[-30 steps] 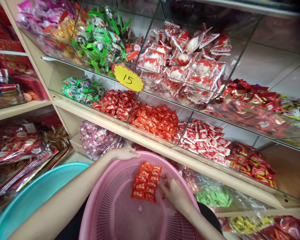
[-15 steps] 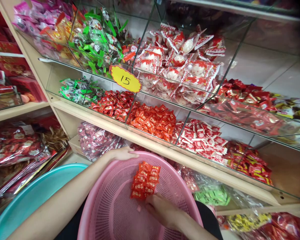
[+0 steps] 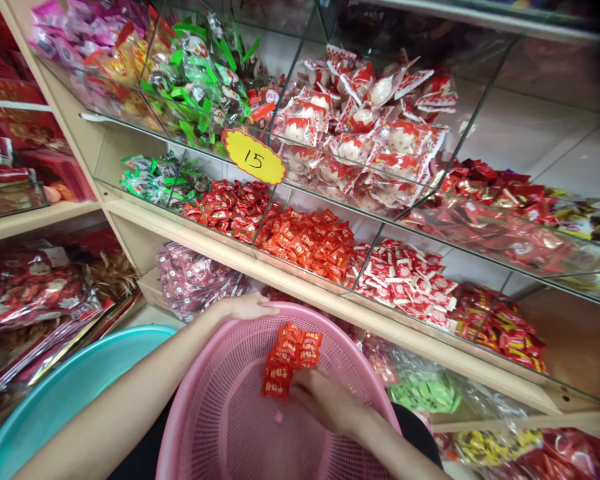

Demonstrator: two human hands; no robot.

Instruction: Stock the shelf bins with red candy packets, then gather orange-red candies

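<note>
My left hand (image 3: 247, 307) is closed over the far left rim of a pink plastic basket (image 3: 185, 400) with mesh walls. Inside the basket, a cluster of small red-wrapped candies (image 3: 290, 353) with gold lettering rests toward the far side. My right hand (image 3: 327, 400) reaches in from the right, at the lower right edge of these candies and covering some of them. Its fingers are blurred, so whether they pinch a candy cannot be made out. A tiny pale piece (image 3: 279, 417) lies on the basket floor below the cluster.
Beyond the basket, a wooden shelf (image 3: 190, 237) has clear-walled bins of wrapped sweets, among them matching red candies (image 3: 313, 240). A yellow price tag (image 3: 254, 157) reads 15. At left stands a turquoise basket (image 3: 80, 373). Bagged goods (image 3: 195, 280) sit under the shelf.
My right hand has shifted slightly up and right, over the lower right candies, which now are partly covered. My left hand keeps its hold on the basket rim.
</note>
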